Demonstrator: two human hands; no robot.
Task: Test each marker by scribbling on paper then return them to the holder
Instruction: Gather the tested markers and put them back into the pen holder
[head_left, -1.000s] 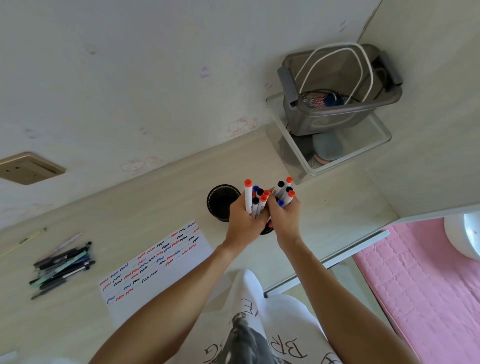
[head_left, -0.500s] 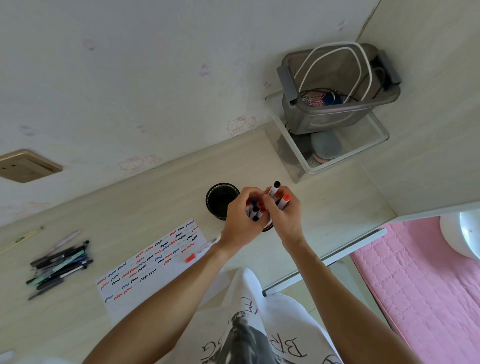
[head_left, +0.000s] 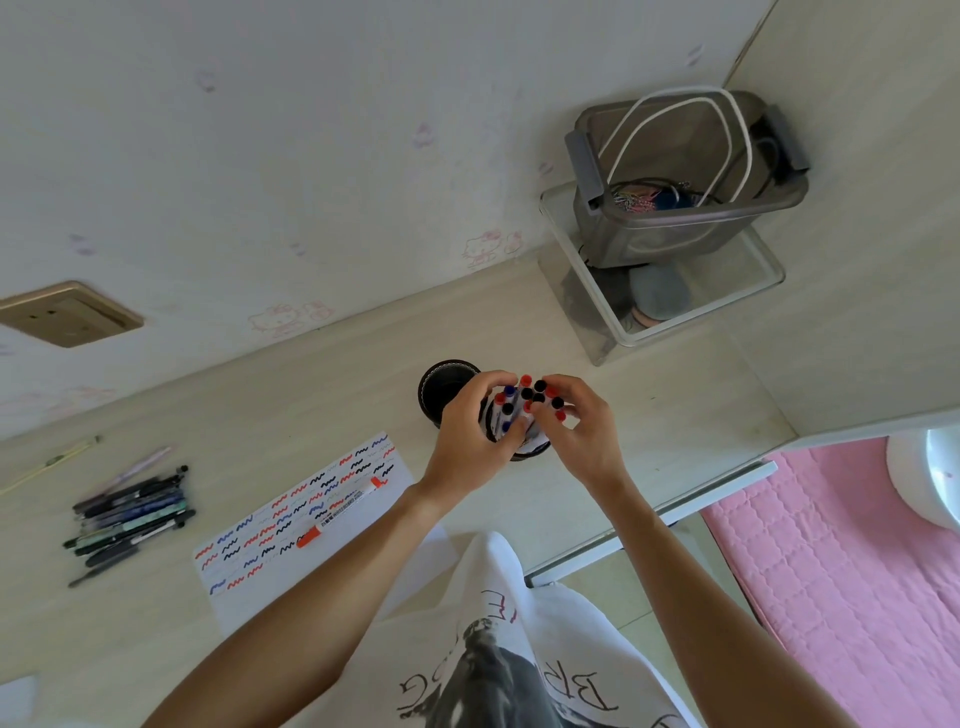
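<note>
I am seeing the bundle of markers (head_left: 522, 402) standing cap-up in the holder (head_left: 531, 448) at the centre of the frame, but both hands are covering most of that holder, so only a dark sliver of its rim is showing below the fingers. My left hand (head_left: 470, 441) is curling round the left side of the bundle, thumb pressing the white barrels. My right hand (head_left: 579, 434) is curling its fingers onto the caps from the right, though I cannot tell how firmly it is gripping.

Compared with half a second ago, the markers are sitting lower and more caps are showing, and the red-capped marker (head_left: 343, 512) is lying flat on the paper (head_left: 311, 514) instead of blurring beside my left wrist.

The paper is carrying rows of red, blue and black squiggles. A second round black mesh cup (head_left: 441, 387) is standing just upper left of my left hand. At the left edge a loose heap of dark pens (head_left: 132, 514) is lying on the pale wood-grain desk (head_left: 311, 400).
</note>
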